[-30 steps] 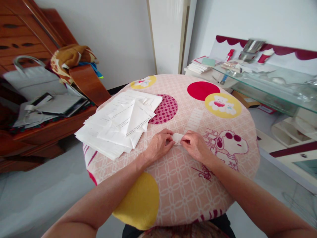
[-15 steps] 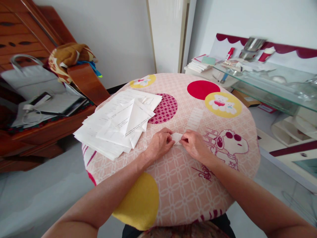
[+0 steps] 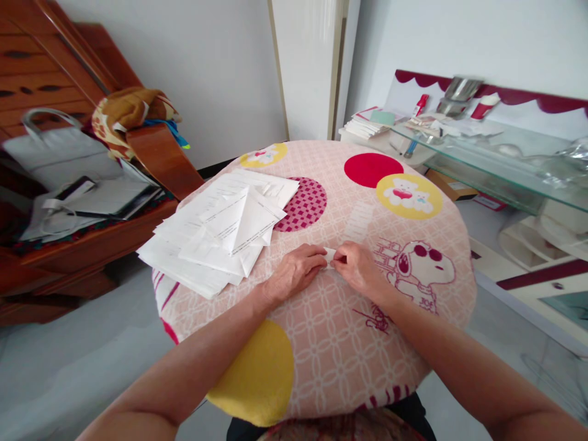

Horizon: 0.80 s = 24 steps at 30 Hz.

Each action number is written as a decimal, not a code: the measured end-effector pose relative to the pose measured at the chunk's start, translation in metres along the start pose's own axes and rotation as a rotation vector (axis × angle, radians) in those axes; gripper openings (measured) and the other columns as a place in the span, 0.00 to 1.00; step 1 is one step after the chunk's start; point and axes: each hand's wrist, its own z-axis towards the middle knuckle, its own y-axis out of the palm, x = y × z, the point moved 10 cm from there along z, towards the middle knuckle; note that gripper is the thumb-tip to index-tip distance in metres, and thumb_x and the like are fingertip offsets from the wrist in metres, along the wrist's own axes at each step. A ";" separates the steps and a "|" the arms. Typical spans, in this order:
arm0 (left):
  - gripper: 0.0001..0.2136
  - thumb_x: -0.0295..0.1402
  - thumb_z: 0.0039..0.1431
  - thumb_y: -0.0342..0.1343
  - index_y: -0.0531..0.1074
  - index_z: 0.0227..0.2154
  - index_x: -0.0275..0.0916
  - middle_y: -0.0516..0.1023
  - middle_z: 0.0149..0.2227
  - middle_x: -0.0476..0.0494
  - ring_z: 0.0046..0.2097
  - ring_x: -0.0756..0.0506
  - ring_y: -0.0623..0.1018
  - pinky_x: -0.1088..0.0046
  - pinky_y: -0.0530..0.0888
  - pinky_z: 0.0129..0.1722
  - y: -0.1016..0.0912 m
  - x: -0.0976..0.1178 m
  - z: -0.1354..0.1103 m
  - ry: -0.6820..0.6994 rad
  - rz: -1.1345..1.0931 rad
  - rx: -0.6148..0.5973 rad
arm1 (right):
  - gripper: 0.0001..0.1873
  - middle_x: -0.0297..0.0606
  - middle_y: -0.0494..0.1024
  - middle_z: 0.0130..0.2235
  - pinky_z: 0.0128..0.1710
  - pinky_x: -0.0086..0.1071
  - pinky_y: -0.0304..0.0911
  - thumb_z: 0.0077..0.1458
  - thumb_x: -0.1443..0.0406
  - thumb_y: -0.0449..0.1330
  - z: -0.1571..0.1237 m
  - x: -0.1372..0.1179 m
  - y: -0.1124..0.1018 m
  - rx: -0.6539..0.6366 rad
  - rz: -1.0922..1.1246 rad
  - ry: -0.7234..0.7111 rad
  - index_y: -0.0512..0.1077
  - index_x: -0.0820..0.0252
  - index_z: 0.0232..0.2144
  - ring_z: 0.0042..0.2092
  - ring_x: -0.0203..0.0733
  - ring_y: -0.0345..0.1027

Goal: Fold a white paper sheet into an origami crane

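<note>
The left hand (image 3: 296,271) and the right hand (image 3: 357,264) are positioned close together over the round surface (image 3: 321,361), each with fingers closed on a small piece of white paper (image 3: 329,254). The left hand grips the left end of the piece; the right hand pinches the right end between thumb and fingers. The piece is located at the middle of the surface, with only a short section exposed between the fingertips; no writing can be read on it at this size. A pile of white sheets (image 3: 172,257) lies to the left, well apart from the piece, with a folded sheet (image 3: 257,214) on top. Both carry lines of dark print, too small to read. The cloth on the surface bears a dog figure (image 3: 432,263) in sunglasses, right of the right hand; the lettering on its chest appears to read "JOE". Purple script-like stitching (image 3: 376,320) beside the right forearm is illegible. On the glass shelf (image 3: 500,165) at right, markings on the red bottle (image 3: 420,105) cannot be made out.
</note>
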 end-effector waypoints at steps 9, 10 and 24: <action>0.09 0.27 0.65 0.52 0.78 0.36 0.38 0.78 0.49 0.38 0.48 0.42 0.78 0.65 0.77 0.47 0.000 0.000 -0.001 0.019 0.055 0.022 | 0.04 0.38 0.78 0.27 0.31 0.31 0.55 0.48 0.71 0.63 0.004 -0.002 0.001 -0.038 0.049 -0.003 0.76 0.62 0.23 0.30 0.39 0.69; 0.09 0.27 0.65 0.52 0.78 0.36 0.38 0.78 0.49 0.38 0.48 0.42 0.78 0.65 0.77 0.47 0.000 0.000 -0.001 0.016 0.052 0.022 | 0.04 0.38 0.78 0.26 0.31 0.31 0.55 0.47 0.72 0.63 0.004 0.000 0.001 -0.041 0.040 0.002 0.76 0.62 0.23 0.30 0.39 0.69; 0.08 0.25 0.62 0.54 0.79 0.34 0.40 0.78 0.50 0.39 0.50 0.42 0.78 0.64 0.76 0.50 0.002 -0.009 -0.001 -0.050 -0.013 0.015 | 0.07 0.36 0.78 0.25 0.30 0.30 0.54 0.52 0.71 0.60 -0.002 0.002 -0.021 0.083 0.028 -0.041 0.76 0.60 0.24 0.28 0.37 0.67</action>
